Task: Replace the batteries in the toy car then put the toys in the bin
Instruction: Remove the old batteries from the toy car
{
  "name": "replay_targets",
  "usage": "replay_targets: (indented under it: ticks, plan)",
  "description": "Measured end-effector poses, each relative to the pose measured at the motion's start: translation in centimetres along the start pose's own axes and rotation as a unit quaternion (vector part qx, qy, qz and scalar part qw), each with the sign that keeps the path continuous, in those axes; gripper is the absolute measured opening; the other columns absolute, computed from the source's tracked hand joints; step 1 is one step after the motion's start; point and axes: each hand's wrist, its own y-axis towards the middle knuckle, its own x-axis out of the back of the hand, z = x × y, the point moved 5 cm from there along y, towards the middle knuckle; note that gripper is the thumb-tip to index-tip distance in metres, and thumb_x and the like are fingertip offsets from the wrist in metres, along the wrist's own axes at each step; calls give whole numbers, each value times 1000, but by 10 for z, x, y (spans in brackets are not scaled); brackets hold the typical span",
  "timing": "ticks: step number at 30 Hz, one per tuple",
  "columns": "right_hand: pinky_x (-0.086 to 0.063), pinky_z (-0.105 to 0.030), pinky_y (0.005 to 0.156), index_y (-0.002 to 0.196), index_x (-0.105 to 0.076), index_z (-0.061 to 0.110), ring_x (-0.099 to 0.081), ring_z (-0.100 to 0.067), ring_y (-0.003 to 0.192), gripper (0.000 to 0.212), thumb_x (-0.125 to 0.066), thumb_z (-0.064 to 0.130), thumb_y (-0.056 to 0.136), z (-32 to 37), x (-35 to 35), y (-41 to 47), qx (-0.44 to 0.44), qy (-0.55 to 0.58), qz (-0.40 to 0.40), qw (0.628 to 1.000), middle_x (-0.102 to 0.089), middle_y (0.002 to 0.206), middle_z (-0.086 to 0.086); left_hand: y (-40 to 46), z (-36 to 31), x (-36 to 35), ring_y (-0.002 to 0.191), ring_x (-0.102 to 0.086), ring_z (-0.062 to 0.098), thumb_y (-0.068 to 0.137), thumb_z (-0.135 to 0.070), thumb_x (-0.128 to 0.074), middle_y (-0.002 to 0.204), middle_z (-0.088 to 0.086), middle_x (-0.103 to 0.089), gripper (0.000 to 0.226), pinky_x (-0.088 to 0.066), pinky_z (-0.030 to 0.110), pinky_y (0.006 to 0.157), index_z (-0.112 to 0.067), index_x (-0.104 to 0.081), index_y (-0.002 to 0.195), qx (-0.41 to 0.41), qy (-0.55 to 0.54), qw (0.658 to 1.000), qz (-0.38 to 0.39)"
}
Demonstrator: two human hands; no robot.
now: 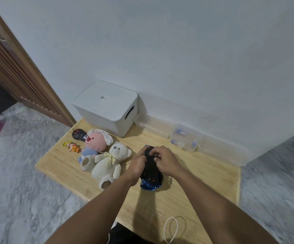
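The toy car [151,170] lies belly-up on the table [204,182], its long axis running away from the person. The left hand [137,164] grips its left flank while the right hand [165,162] curls its fingers over the underside, directly above the work.

toy car [150,175]: black underside, shiny blue body | bin [105,107]: white | teddy bear [110,162]: cream | plush [94,143]: pink, blue | tabletop [195,191]: pale wood grain

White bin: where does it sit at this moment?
In the head view the white bin sits lid on at the table's far left corner, against the wall, just behind the pink plush.
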Motion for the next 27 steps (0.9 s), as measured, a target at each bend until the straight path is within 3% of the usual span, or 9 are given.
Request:
replay_targets:
  ticks: [5, 9, 13, 16, 18, 20, 23, 27]
  plan:
    - [-50, -39, 86, 88, -55, 32, -58, -16, 90, 21, -60, 12, 86, -3, 4, 0, -15, 38, 15, 999, -59, 89, 11, -1, 2, 1, 100, -53, 12, 88, 2, -30, 124, 5, -54, 60, -48, 28, 76, -28, -52, 136, -5, -5, 1000, 1]
    - [-48, -27, 70, 85, -56, 25, -56, -13, 77, 24, -60, 2, 87, 0, 11, -1, -12, 126, 27, 992, -58, 82, 5, -1, 4, 4, 92, -58, 16, 91, 2, -31, 108, 0, -60, 55, -51, 27, 71, -29, -51, 131, -2, -21, 1000, -8]
    - [-47, -21, 69, 87, -59, 16, -60, -11, 76, 16, -64, 0, 86, -13, 30, 0, -79, 201, -67, 974, -64, 81, 2, 3, 7, 10, 78, -63, 20, 94, -1, -31, 101, 8, -63, 50, -53, 30, 63, -29, -50, 130, 7, -49, 999, -20]
    - [-50, -27, 75, 85, -60, 21, -64, -14, 85, 16, -67, 7, 84, -43, 41, -3, -177, 223, -157, 946, -68, 90, 1, 6, 9, 15, 82, -66, 24, 95, 0, -33, 108, 11, -63, 49, -56, 33, 67, -28, -50, 131, 10, -69, 997, -22]
    - [-50, -28, 71, 84, -63, 21, -64, -15, 86, 14, -71, 10, 81, -63, 42, -8, -240, 242, -191, 921, -67, 91, 2, 7, 9, 17, 84, -66, 25, 94, 1, -38, 111, 12, -63, 48, -57, 36, 69, -28, -49, 132, 4, -76, 997, -23]
    - [-49, -28, 63, 83, -65, 18, -61, -17, 86, 13, -74, 9, 79, -79, 40, -13, -289, 261, -210, 897, -65, 89, 2, 7, 9, 18, 87, -67, 26, 95, 1, -41, 117, 13, -62, 49, -58, 37, 70, -29, -49, 133, -2, -83, 996, -22]
    - [-60, -37, 71, 82, -65, 17, -64, -18, 80, 17, -75, 3, 78, -98, 34, -19, -349, 289, -225, 862, -66, 94, -4, 7, 11, 18, 92, -67, 28, 97, 0, -44, 122, 12, -60, 48, -58, 38, 69, -31, -48, 133, -6, -88, 996, -24]
    - [-58, -30, 64, 87, -65, 11, -64, -17, 70, 23, -69, -9, 79, -114, 27, -23, -391, 349, -228, 821, -65, 96, -10, 7, 10, 19, 95, -66, 30, 97, 0, -44, 124, 11, -58, 48, -58, 39, 70, -32, -47, 134, -9, -84, 996, -22]
